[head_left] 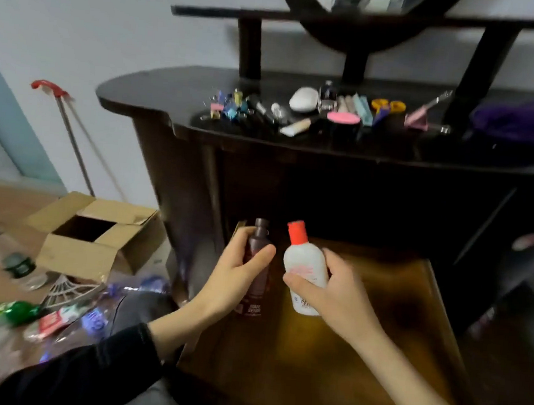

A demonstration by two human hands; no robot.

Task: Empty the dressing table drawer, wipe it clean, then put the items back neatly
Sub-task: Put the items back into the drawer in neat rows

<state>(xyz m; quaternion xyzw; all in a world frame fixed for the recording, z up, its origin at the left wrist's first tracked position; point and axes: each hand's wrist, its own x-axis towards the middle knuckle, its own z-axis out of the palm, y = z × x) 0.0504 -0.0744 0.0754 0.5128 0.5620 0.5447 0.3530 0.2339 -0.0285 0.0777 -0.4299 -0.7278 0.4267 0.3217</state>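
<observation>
Two bottles are being held over the open drawer (379, 309), one per hand; head view only.

Left hand (237, 274): fingers and thumb are wrapping round a dark brown bottle (254, 293) at its upper body. Cap is pointing up and away from the person, printed end is hanging below the palm. Long axis is running near upright, leaning a little.

Right hand (332, 292): it is gripping a white bottle with a red cap (302, 260) from the right side, thumb across the label. Cap is pointing up and slightly left, toward the brown bottle. The two bottles are sitting side by side, close but not touching.

Drawer: its wooden floor is showing bare wherever the hands and arms are not covering it. Both bottles are hovering above its far left part, clear of the wood.

Table (158, 96): the top is carrying a row of small things, among them a white pebble-shaped item (304, 99), a pink-lidded pot (343, 118), yellow-handled scissors (388, 107) and a purple bundle (517, 125). The left end of the top is showing bare dark wood.

Judgement: I cannot tell whether these are the last things going out or the first coming back. If going out, the table top is lying up and ahead of both hands, and the bare left end is nearer the left hand. If coming back, the drawer floor is lying straight below; each bottle is needing only a lowering, upright or laid flat along the drawer's depth.

A cardboard box (95, 235) is sitting open on the floor to the left.
</observation>
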